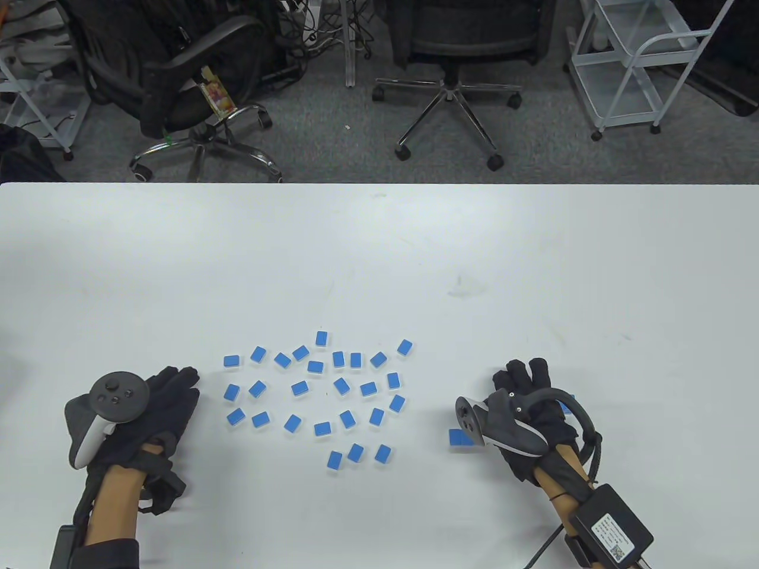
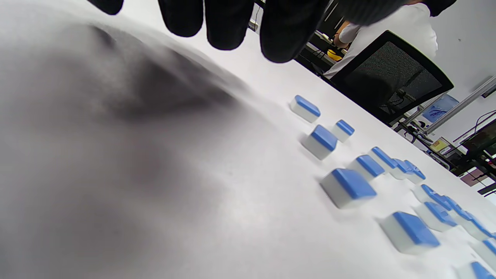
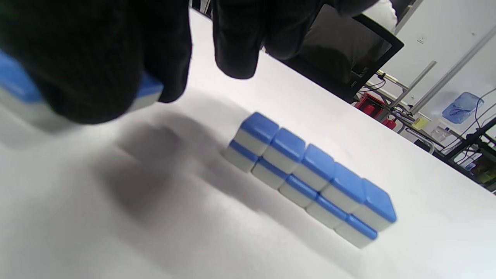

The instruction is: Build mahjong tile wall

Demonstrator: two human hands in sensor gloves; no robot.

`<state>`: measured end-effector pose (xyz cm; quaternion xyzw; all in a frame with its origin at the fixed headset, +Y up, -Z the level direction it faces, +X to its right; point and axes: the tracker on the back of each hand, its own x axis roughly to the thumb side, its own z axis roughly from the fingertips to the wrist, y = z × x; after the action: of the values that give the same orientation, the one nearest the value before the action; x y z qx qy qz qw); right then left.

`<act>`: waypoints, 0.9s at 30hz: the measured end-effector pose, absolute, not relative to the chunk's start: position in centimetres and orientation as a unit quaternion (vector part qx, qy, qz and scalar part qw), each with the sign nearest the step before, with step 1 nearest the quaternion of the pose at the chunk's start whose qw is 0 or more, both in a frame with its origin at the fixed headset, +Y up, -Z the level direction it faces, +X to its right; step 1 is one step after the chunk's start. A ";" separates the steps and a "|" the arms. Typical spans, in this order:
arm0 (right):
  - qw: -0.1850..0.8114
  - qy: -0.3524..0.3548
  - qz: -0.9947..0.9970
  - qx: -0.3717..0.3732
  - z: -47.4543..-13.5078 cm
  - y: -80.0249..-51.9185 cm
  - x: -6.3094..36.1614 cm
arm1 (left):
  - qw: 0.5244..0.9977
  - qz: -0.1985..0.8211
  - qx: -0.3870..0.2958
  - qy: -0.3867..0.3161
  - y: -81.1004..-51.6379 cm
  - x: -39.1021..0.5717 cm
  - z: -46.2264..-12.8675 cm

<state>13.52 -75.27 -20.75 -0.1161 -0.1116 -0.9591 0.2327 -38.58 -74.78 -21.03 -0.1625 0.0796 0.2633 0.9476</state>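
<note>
White counter [image 1: 379, 249] seen from above, with office chairs [image 1: 456, 65] and a white trolley [image 1: 640, 65] on the floor beyond its 12 o'clock edge

Loose mahjong tiles [image 1: 323, 394]: a scatter of blue-backed, white-bodied blocks lying flat, blue face up, in the centre-lower part of the counter, between the two hands. Their long axes point every way; many lean toward 1 or 11 o'clock, and no two are stacked

Tile wall [image 3: 310, 178]: in the right wrist view, a straight double-decked row, five tiles long and two high, blue faces up, the tiles set side against side. Its long axis runs from the upper left to the lower right of that view. In the table view it is almost wholly hidden under the right hand

Left hand [image 1: 148, 409]: at 9 o'clock of the scatter, palm down on or just above the counter, fingers straight and pointing toward 1 o'clock, holding nothing; its fingertips [image 2: 228, 23] hang over bare counter short of the nearest tile

Right hand [image 1: 528, 403]: at 3 o'clock of the scatter, palm down, fingers toward 12 o'clock. In the right wrist view its fingers [image 3: 89, 66] curl over and grip a held tile [image 3: 153, 91]. A single tile [image 1: 458, 438] lies flat at 9 o'clock of the wrist
</note>
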 end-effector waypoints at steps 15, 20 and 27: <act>0.225 -0.126 -0.958 -0.130 -20.6 -75.6 13.2 | 0.947 0.265 -0.165 0.080 -74.8 -38.6 -21.0; 0.219 -0.128 -0.958 -0.130 -20.6 -75.6 13.2 | 0.947 0.265 -0.164 0.080 -74.8 -38.6 -21.0; 0.220 -0.128 -0.958 -0.134 -20.4 -75.4 13.1 | 0.947 0.264 -0.164 0.080 -74.8 -38.6 -21.0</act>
<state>13.11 -75.42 -20.41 -0.1336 -0.1282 -0.9577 0.2203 -38.63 -74.77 -20.99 -0.1643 0.0803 0.2643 0.9470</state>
